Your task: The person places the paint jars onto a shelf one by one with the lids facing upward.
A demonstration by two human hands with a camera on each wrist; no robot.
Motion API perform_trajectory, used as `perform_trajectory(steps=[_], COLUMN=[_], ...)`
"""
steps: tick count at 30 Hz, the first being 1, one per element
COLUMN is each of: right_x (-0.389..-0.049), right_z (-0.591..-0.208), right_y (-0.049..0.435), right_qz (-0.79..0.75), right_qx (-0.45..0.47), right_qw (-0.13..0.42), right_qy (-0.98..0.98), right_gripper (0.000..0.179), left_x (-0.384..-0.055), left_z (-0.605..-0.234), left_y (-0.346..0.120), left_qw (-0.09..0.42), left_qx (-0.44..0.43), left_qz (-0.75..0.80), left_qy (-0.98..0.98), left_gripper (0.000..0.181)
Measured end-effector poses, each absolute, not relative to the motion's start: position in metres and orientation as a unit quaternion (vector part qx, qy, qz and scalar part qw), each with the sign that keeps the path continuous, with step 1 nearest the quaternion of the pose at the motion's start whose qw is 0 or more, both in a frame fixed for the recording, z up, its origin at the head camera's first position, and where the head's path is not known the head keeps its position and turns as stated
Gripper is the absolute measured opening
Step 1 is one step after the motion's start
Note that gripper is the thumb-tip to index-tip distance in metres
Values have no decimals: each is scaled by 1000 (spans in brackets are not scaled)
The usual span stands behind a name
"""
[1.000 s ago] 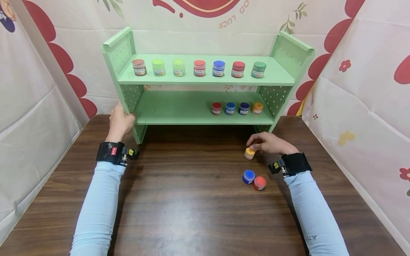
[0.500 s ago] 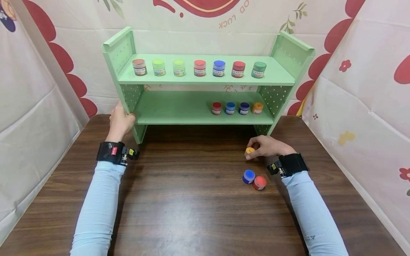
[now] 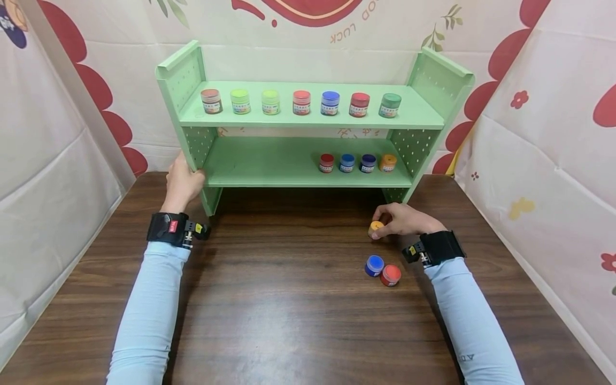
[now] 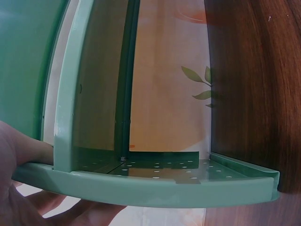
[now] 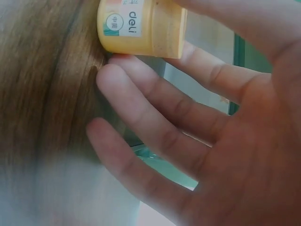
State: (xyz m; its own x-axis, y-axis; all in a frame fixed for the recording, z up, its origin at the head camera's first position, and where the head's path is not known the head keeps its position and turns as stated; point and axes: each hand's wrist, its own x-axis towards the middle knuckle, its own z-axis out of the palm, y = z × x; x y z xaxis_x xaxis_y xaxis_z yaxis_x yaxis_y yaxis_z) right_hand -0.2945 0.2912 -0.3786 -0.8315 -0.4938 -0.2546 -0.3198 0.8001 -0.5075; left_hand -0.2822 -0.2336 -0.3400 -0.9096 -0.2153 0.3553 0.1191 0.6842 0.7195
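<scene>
My left hand point(image 3: 184, 183) grips the left side panel of the green two-tier shelf point(image 3: 269, 179); in the left wrist view the thumb is inside the panel point(image 4: 164, 188) and the other fingers pass behind it. Low at the right, my right hand point(image 3: 405, 219) pinches a small yellow paint jar point(image 3: 375, 229) between thumb and fingers. The right wrist view shows this yellow jar point(image 5: 136, 28) with its label, close against the wooden table, the other fingers point(image 5: 141, 117) spread beside it. Nearer the front, a blue jar point(image 3: 374, 266) and a red jar point(image 3: 390, 275) stand side by side.
Several paint jars line the upper tier, from a brownish-red jar point(image 3: 211, 101) to a green jar point(image 3: 390, 105). On the lower tier's right half are a red jar point(image 3: 326, 163), two blue jars and an orange jar point(image 3: 387, 162). Printed cloth point(image 3: 544, 160) hangs around the table.
My right hand has lowered its thumb around the near side of the yellow jar and now pinches it. The left hand keeps its hold on the shelf.
</scene>
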Motion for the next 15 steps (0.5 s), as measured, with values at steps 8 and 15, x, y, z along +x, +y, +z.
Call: perform_trajectory(steps=[8, 15], right_x=[-294, -294], right_z=[-378, -378], right_y=[293, 294], right_qz=[-242, -240], right_qx=[-229, -223], right_qw=[192, 179], right_qy=[923, 928], right_gripper=[30, 38], left_x=[-280, -281], left_z=[-340, -340], left_y=[-234, -233], left_qw=[204, 209], left_qx=[30, 28], left_qz=[-395, -394], left_qy=[-895, -895], left_gripper=[52, 53])
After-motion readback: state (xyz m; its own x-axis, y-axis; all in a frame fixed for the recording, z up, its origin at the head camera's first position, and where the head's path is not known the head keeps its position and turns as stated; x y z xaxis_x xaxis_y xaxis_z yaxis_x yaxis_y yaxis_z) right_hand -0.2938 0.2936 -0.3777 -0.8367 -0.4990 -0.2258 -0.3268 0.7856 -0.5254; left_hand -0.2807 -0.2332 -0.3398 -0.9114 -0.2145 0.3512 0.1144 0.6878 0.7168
